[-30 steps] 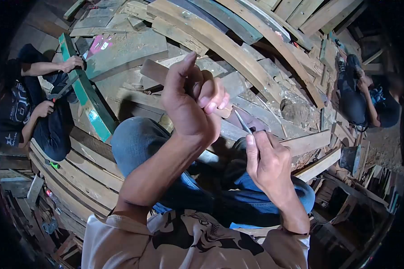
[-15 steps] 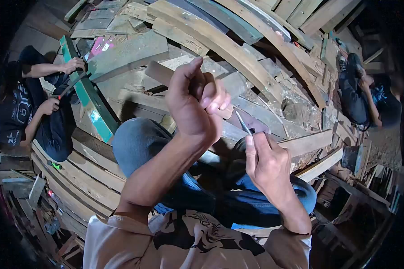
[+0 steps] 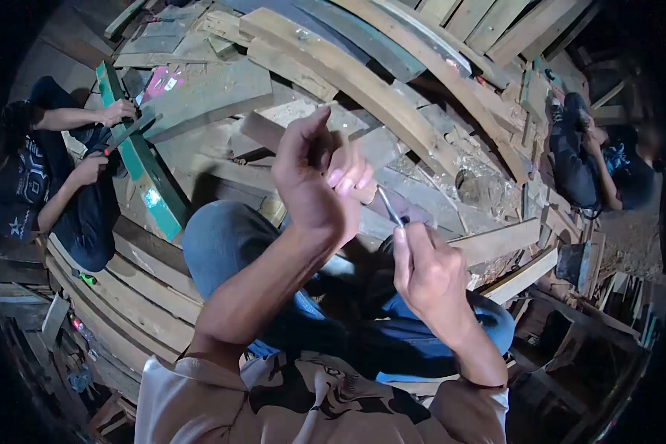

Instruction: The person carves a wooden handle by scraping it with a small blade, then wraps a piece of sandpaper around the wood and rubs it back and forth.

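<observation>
My left hand [image 3: 314, 177] is raised over my lap with its fingers curled round a piece of wood [image 3: 365, 194]. The pale end of the wood sticks out past the fingertips; the rest is largely hidden by the hand. In my closed right hand [image 3: 431, 263] is a slim metal-shafted tool [image 3: 392, 207], pointing up and to the left. Its tip is right at the exposed wood end, and its handle is hidden in my fist. Both hands are close together above my crossed legs in blue jeans [image 3: 229, 237].
A person at left [image 3: 66, 170] holds a long tool across a green-painted beam [image 3: 137, 152]. Another person [image 3: 599, 155] sits at right. Long planks [image 3: 348, 81] lie ahead, with wood scraps and shavings around. More boards [image 3: 126, 296] lie at my left.
The view has shifted slightly. My right hand and the metal-shafted tool have moved a little left with the tool's tip still by the wood; my left hand keeps its grip.
</observation>
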{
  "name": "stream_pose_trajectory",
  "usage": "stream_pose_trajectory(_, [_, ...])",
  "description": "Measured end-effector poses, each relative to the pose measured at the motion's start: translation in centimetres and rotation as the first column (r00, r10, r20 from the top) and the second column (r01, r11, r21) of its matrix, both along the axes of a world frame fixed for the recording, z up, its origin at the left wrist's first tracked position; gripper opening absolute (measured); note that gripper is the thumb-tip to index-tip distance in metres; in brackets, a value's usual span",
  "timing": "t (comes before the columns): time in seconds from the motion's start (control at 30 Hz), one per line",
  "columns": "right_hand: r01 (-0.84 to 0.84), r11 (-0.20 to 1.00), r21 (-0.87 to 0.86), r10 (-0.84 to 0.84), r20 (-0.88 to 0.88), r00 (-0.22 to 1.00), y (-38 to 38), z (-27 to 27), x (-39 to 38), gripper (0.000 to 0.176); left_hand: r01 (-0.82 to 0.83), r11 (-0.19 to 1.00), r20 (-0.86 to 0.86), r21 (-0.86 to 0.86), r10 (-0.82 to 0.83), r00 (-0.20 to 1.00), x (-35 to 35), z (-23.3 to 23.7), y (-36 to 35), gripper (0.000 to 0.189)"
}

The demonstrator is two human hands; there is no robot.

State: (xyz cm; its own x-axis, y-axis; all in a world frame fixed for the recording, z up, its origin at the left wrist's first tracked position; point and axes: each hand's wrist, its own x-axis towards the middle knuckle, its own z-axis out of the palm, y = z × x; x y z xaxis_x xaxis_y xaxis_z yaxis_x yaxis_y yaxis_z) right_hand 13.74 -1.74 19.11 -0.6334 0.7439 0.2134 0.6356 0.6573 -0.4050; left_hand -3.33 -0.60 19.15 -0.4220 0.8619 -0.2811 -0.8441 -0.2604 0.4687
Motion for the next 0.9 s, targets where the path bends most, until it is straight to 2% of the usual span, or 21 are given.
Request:
stream_pose_trajectory(0.03, [0.014, 1.0, -0.02, -0.014, 0.008, 1.0, -0.1, -0.2, 0.1, 0.017, 0.033, 0.999, -0.043, 0.04, -0.032, 0.999, -0.2, -0.3, -0.1, 0.048])
stream_pose_trajectory(0.1, [0.022, 0.994, -0.111, -0.028, -0.056, 0.998, -0.2, -0.5, 0.7, 0.014, 0.039, 0.995, 0.013, 0.094, -0.04, 0.999, -0.4, -0.3, -0.1, 0.046])
stream_pose_trajectory(0.13, [0.03, 0.987, -0.159, -0.045, -0.096, 0.994, -0.1, -0.4, 0.9, 0.017, 0.046, 0.99, 0.022, 0.132, -0.049, 0.999, -0.5, 0.1, -0.1, 0.046])
stream_pose_trajectory(0.17, [0.059, 0.986, -0.154, -0.082, -0.142, 0.986, 0.0, -0.4, 1.1, 0.027, 0.017, 0.984, 0.092, 0.179, -0.034, 0.995, -0.4, 0.0, 0.1, 0.048])
stream_pose_trajectory(0.2, [0.082, 0.985, -0.155, -0.111, -0.189, 0.976, 0.1, -0.3, 1.3, 0.038, 0.01, 0.99, 0.096, 0.137, -0.023, 0.995, -0.4, 0.4, 0.0, 0.049])
stream_pose_trajectory(0.23, [0.082, 0.992, -0.093, -0.102, -0.231, 0.968, 0.6, -0.1, 1.4, 0.056, 0.001, 0.992, 0.124, 0.123, -0.016, 0.992, -0.2, 0.5, 0.1, 0.049])
stream_pose_trajectory(0.27, [0.071, 0.997, 0.031, -0.058, -0.317, 0.947, 1.3, -0.1, 1.1, 0.062, -0.015, 0.995, 0.157, 0.101, -0.001, 0.988, 0.0, 0.5, 0.2, 0.05])
stream_pose_trajectory(0.33, [0.161, 0.987, -0.018, -0.162, -0.122, 0.979, 1.7, 1.6, 1.4, 0.057, 0.045, 0.985, 0.117, 0.168, -0.066, 0.991, 0.4, 0.0, 0.1, 0.048])
stream_pose_trajectory(0.4, [0.133, 0.989, 0.057, -0.129, -0.064, 0.99, 2.6, 1.2, 2.6, 0.049, 0.135, 0.939, 0.057, 0.316, -0.161, 0.985, 1.1, -0.8, -0.1, 0.046])
stream_pose_trajectory(0.47, [0.19, 0.979, 0.072, -0.19, -0.004, 0.982, 2.8, 2.0, 3.0, 0.041, 0.199, 0.889, 0.027, 0.412, -0.23, 0.973, 1.4, -2.0, 0.3, 0.045])
stream_pose_trajectory(0.53, [0.216, 0.958, 0.191, -0.199, -0.104, 0.975, 3.6, 1.6, 4.2, 0.043, 0.188, 0.882, -0.009, 0.431, -0.204, 0.979, 1.4, 0.5, -0.1, 0.047])
stream_pose_trajectory(0.57, [0.206, 0.963, 0.173, -0.198, -0.061, 0.978, 4.3, 2.0, 5.4, 0.044, 0.179, 0.846, -0.058, 0.503, -0.174, 0.983, 1.2, 0.5, -0.2, 0.047])
stream_pose_trajectory(0.6, [0.171, 0.97, 0.176, -0.161, -0.068, 0.985, 4.6, 2.5, 5.9, 0.044, 0.183, 0.814, -0.19, 0.551, -0.09, 0.978, 0.9, 0.3, -0.2, 0.054])
stream_pose_trajectory(0.67, [0.199, 0.932, 0.304, -0.16, -0.147, 0.976, 5.1, 3.9, 6.5, 0.033, 0.19, 0.8, -0.242, 0.568, -0.058, 0.968, -0.5, 1.8, -0.9, 0.068])
stream_pose_trajectory(0.7, [0.183, 0.924, 0.335, -0.139, -0.15, 0.979, 5.2, 4.9, 7.0, 0.033, 0.239, 0.753, -0.198, 0.614, -0.147, 0.969, -1.2, 2.2, -1.3, 0.081])
stream_pose_trajectory(0.73, [0.172, 0.915, 0.365, -0.123, -0.152, 0.981, 5.2, 5.6, 7.5, 0.033, 0.235, 0.749, -0.211, 0.62, -0.129, 0.969, -2.1, 2.8, -1.6, 0.081])
stream_pose_trajectory(0.77, [0.154, 0.869, 0.47, -0.116, -0.108, 0.987, 5.6, 5.8, 8.6, 0.035, 0.402, 0.715, -0.396, 0.572, -0.188, 0.899, -3.0, 3.3, -2.1, 0.088])
stream_pose_trajectory(0.8, [0.146, 0.869, 0.473, -0.104, -0.115, 0.988, 5.1, 6.4, 8.7, 0.035, 0.552, 0.674, -0.56, 0.491, -0.24, 0.793, -3.4, 3.5, -2.6, 0.096])
stream_pose_trajectory(0.83, [0.119, 0.871, 0.478, -0.076, -0.107, 0.991, 4.6, 7.1, 8.7, 0.037, 0.655, 0.681, -0.712, 0.327, -0.278, 0.645, -3.5, 3.6, -2.9, 0.089])
stream_pose_trajectory(0.87, [0.089, 0.871, 0.483, -0.048, -0.097, 0.994, 4.2, 7.6, 8.8, 0.038, 0.658, 0.724, -0.895, 0.207, -0.131, 0.426, -3.4, 3.8, -3.1, 0.07])
stream_pose_trajectory(0.9, [0.062, 0.864, 0.5, -0.016, -0.097, 0.995, 3.9, 7.6, 8.9, 0.041, 0.605, 0.795, -0.977, 0.034, -0.1, 0.186, -2.7, 5.1, -4.9, 0.065])
